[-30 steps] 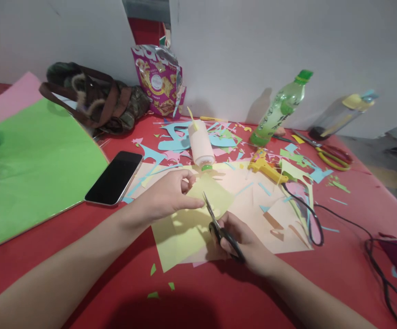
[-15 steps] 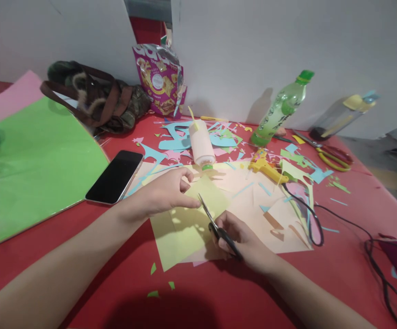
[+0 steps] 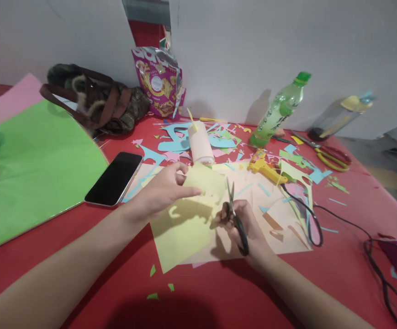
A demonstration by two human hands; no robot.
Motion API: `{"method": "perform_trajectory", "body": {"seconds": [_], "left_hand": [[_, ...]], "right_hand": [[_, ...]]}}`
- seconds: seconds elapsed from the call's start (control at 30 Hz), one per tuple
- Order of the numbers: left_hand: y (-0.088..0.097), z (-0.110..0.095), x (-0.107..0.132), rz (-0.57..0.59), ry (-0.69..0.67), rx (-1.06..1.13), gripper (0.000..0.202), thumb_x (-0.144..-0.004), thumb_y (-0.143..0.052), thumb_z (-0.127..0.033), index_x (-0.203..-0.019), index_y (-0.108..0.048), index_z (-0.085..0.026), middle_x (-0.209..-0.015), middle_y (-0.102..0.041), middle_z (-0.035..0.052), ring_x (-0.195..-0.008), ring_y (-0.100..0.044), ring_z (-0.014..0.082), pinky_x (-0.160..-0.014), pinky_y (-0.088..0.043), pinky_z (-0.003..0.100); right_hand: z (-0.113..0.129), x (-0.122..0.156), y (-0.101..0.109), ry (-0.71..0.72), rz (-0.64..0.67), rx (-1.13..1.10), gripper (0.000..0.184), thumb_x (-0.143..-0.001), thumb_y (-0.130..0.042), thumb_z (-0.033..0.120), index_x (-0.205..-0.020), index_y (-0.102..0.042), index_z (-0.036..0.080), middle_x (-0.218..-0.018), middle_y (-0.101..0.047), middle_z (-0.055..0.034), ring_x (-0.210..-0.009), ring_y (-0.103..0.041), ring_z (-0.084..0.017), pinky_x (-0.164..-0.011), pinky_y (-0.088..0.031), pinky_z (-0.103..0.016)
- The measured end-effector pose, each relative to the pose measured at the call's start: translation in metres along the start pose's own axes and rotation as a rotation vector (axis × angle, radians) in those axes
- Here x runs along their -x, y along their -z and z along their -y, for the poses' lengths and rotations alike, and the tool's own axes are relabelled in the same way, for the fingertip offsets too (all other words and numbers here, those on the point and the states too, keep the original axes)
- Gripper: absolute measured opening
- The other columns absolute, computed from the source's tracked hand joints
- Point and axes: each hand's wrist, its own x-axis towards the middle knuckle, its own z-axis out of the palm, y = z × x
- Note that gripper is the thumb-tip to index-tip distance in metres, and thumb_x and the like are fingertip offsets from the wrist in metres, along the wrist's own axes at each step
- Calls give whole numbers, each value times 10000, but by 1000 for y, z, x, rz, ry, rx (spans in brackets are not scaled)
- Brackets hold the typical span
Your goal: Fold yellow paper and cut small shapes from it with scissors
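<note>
Left hand [image 3: 168, 188] pinches small yellow paper [image 3: 207, 175] between thumb and fingers, raised over larger yellow sheet [image 3: 176, 244] on red table [image 3: 116, 278]. Right hand [image 3: 248, 224] grips scissors [image 3: 242, 235] by black handles, blades parted, just beside paper's right edge. Phone [image 3: 114, 179] beside left forearm; glue gun [image 3: 268, 171] beyond right hand.

Slim, black-handled metal scissors [image 3: 241, 229] pair shiny blades with smooth plastic grips; the flat, pale yellow paper piece [image 3: 207, 178] looks matt. A black rectangular phone [image 3: 114, 178] has a glossy face, a purple, foil-like snack pouch [image 3: 157, 84] a crinkled shine
</note>
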Motion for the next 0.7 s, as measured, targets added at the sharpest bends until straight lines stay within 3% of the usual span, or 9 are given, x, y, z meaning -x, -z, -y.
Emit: {"method": "perform_trajectory", "body": {"seconds": [0.07,0.17,0.27,0.4,0.7], "left_hand": [[-2,4,0,64,-51,-121,337,-554,-644,-198,-732,-359,-183,-543,-427,-86,-484,-478,75,-438,-349,168],[-9,10,2,174,-100,-340,343,-549,-625,-176,-691,-314,-197,-498,-304,-114,-417,-330,35,-385,-240,139],[-18,16,7,258,-94,-480,316,-561,-579,-175,-705,-299,-205,-504,-302,-111,-418,-294,43,-384,-225,151],[-26,19,14,286,-141,-586,288,-559,-541,-187,-713,-298,-206,-528,-326,-98,-441,-300,58,-405,-225,169],[-31,20,17,314,-128,-577,297,-556,-532,-176,-714,-283,-213,-520,-351,-93,-469,-347,75,-415,-240,164]], "right_hand": [[-3,-2,2,81,-128,3,397,-642,-620,459,-831,-334,258,-798,-423,15,-745,-452,-133,-686,-382,-287],[-2,-3,3,116,-255,-1,425,-601,-673,403,-818,-336,261,-794,-405,34,-688,-444,-103,-613,-389,-230],[1,-2,0,49,-234,9,443,-591,-697,282,-812,-313,266,-812,-408,43,-619,-454,-79,-515,-380,-190],[4,0,-6,-53,-163,50,463,-600,-682,185,-812,-279,268,-804,-407,59,-524,-450,-44,-446,-354,-165],[2,3,-5,-120,-151,108,476,-588,-680,122,-805,-280,259,-729,-417,86,-453,-406,-16,-405,-303,-139]]}}
